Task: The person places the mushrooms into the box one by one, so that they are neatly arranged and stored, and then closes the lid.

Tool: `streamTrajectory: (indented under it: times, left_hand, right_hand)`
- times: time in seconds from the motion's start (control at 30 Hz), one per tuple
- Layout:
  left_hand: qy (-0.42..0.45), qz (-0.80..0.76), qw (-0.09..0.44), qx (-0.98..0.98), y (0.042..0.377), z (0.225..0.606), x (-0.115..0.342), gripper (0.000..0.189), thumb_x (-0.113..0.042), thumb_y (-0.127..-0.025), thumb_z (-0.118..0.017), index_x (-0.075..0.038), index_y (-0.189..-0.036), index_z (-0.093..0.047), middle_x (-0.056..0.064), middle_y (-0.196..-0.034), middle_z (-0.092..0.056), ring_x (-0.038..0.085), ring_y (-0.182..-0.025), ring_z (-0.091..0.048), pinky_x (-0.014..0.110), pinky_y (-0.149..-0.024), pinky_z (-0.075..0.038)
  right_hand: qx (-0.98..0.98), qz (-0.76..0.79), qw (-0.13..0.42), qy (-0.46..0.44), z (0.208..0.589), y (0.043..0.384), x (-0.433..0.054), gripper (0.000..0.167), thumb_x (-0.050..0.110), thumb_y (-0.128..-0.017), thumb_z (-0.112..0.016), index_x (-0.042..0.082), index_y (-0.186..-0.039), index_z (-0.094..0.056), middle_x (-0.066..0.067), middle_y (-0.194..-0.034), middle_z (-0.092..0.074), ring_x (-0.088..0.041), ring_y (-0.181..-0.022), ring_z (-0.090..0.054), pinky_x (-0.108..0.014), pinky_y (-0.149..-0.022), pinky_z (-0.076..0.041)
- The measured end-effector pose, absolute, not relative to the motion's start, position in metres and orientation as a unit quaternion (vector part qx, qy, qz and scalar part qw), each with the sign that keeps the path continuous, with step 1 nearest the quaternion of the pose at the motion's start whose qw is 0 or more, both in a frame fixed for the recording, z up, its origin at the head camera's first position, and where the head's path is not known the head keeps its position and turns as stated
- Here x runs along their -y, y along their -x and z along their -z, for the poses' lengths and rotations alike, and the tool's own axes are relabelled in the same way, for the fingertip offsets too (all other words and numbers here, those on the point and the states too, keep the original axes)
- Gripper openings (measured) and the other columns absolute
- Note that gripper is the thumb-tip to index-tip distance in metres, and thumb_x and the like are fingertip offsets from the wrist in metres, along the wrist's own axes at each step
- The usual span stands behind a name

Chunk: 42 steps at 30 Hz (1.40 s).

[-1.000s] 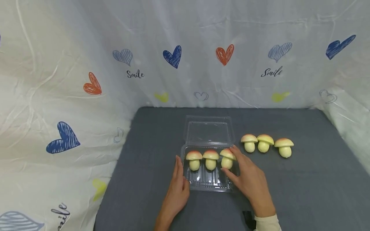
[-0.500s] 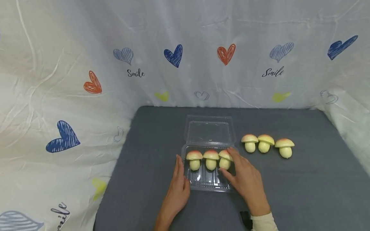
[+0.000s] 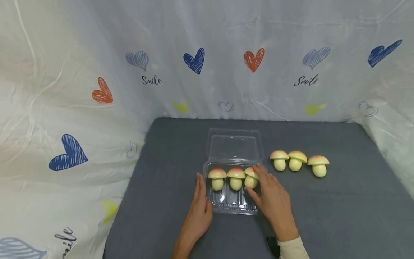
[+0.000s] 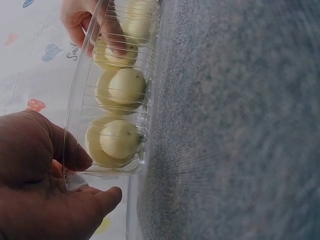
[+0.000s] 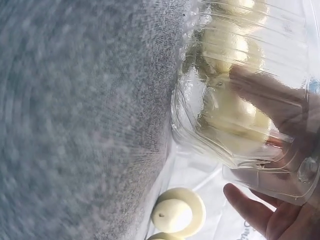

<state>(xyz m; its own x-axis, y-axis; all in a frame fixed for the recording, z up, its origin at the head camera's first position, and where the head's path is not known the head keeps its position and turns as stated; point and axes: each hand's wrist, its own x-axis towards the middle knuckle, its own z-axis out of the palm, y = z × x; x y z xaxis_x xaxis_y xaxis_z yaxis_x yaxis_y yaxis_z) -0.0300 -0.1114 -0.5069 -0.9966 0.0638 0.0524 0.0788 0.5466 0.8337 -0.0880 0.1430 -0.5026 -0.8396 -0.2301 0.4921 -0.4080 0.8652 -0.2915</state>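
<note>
A clear hinged plastic container (image 3: pixel 223 208) lies with its lid (image 3: pixel 234 144) folded back. Inside its tray, side by side with caps toward the lid, are a left mushroom (image 3: pixel 217 178), a middle mushroom (image 3: pixel 236 178) and a right mushroom (image 3: pixel 250 178), all pale-stemmed with reddish-yellow caps. My right hand (image 3: pixel 275 198) holds the right mushroom, thumb at its stem and fingers at its cap, partly covering it. At the container's left side, my left hand (image 3: pixel 198 216) holds the edge between thumb and extended fingers; the left wrist view shows the thumb (image 4: pixel 75 155) at the rim.
Three more mushrooms (image 3: pixel 295 160) lie in a row on the grey cloth-covered table (image 3: pixel 339 212), right of the lid. A white curtain (image 3: pixel 220 32) printed with hearts hangs behind and beside the table. A black object (image 3: pixel 273 246) shows by the right sleeve.
My right hand has moved slightly left, bringing the right mushroom closer to the middle one. The left hand stays at the container's edge.
</note>
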Motion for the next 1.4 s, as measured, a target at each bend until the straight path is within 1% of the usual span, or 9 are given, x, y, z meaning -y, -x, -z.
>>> streamTrajectory:
  times: [0.17,0.33,0.63,0.87,0.93,1.0,1.13,1.23,1.4]
  left_hand:
    - [0.041,0.471,0.007,0.881,0.032,0.505,0.111,0.078,0.005,-0.103,-0.044,-0.001,-0.169,-0.002,0.003,-0.177,0.009,0.021,-0.161,-0.007,0.043,-0.118,-0.032]
    - [0.038,0.47,0.003,0.882,0.032,0.505,0.111,0.078,0.005,-0.103,-0.043,-0.001,-0.169,-0.002,0.003,-0.177,0.01,0.02,-0.162,-0.005,0.044,-0.124,-0.025]
    - [0.044,0.467,0.013,0.883,0.036,0.505,0.11,0.078,0.005,-0.104,-0.042,-0.003,-0.169,0.0,0.01,-0.178,0.007,0.02,-0.161,-0.007,0.044,-0.117,-0.033]
    - [0.029,0.463,0.005,0.886,0.032,0.506,0.111,0.078,0.005,-0.104,-0.042,-0.003,-0.169,-0.002,0.01,-0.178,0.005,0.022,-0.161,-0.01,0.046,-0.115,-0.035]
    - [0.028,0.465,0.004,0.885,0.031,0.506,0.11,0.078,0.005,-0.103,-0.043,-0.003,-0.169,-0.002,0.01,-0.178,0.006,0.022,-0.161,-0.01,0.047,-0.116,-0.035]
    - [0.031,0.467,0.006,0.884,0.031,0.506,0.11,0.078,0.005,-0.103,-0.043,-0.003,-0.169,-0.001,0.01,-0.178,0.006,0.023,-0.161,-0.01,0.046,-0.116,-0.035]
    - [0.04,0.473,0.009,0.88,0.034,0.505,0.108,0.078,0.005,-0.104,-0.042,-0.003,-0.169,0.0,0.008,-0.178,0.009,0.022,-0.161,-0.009,0.043,-0.11,-0.036]
    - [0.043,0.475,0.007,0.879,0.035,0.505,0.107,0.077,0.005,-0.104,-0.041,-0.003,-0.169,0.0,0.007,-0.178,0.01,0.022,-0.161,-0.011,0.043,-0.109,-0.036]
    - [0.031,0.473,-0.004,0.881,0.032,0.505,0.108,0.079,0.006,-0.104,-0.041,-0.005,-0.169,0.001,0.006,-0.178,0.01,0.021,-0.159,-0.017,0.042,-0.106,-0.037]
  right_hand:
    - [0.936,-0.202,0.229,-0.176,0.501,0.089,-0.142,0.077,0.033,-0.076,-0.096,0.007,-0.141,-0.064,-0.013,-0.147,-0.064,-0.043,-0.104,-0.074,-0.056,-0.098,-0.054]
    - [0.937,-0.204,0.221,-0.179,0.501,0.089,-0.141,0.072,0.03,-0.077,-0.096,0.008,-0.139,-0.065,-0.011,-0.147,-0.065,-0.038,-0.101,-0.075,-0.052,-0.104,-0.052]
    - [0.937,-0.208,0.217,-0.179,0.496,0.094,-0.142,0.07,0.029,-0.08,-0.094,0.005,-0.14,-0.065,-0.012,-0.149,-0.063,-0.039,-0.104,-0.074,-0.055,-0.102,-0.052]
    - [0.941,-0.261,0.145,-0.159,0.492,0.09,-0.15,0.066,0.038,-0.094,-0.081,0.011,-0.15,-0.059,-0.008,-0.155,-0.058,-0.043,-0.124,-0.065,-0.061,-0.082,-0.056]
    - [0.939,-0.27,0.142,-0.16,0.49,0.091,-0.156,0.063,0.036,-0.096,-0.079,0.012,-0.151,-0.059,-0.009,-0.154,-0.059,-0.042,-0.115,-0.069,-0.059,-0.076,-0.057]
    - [0.936,-0.272,0.159,-0.159,0.488,0.094,-0.163,0.06,0.033,-0.097,-0.079,0.013,-0.15,-0.06,-0.01,-0.147,-0.064,-0.036,-0.089,-0.075,-0.055,-0.066,-0.056]
    - [0.927,-0.271,0.215,-0.145,0.482,0.098,-0.18,0.052,0.025,-0.095,-0.08,0.015,-0.144,-0.066,-0.019,-0.105,-0.077,-0.017,-0.045,-0.049,-0.046,-0.049,-0.045]
    - [0.921,-0.271,0.254,-0.119,0.479,0.1,-0.194,0.045,0.021,-0.094,-0.081,0.014,-0.137,-0.07,-0.021,-0.092,-0.076,-0.02,-0.043,-0.05,-0.049,-0.048,-0.044]
    - [0.915,-0.28,0.282,-0.074,0.478,0.102,-0.222,0.043,0.017,-0.094,-0.081,0.009,-0.135,-0.071,-0.022,-0.112,-0.077,-0.035,-0.051,-0.061,-0.057,-0.052,-0.046]
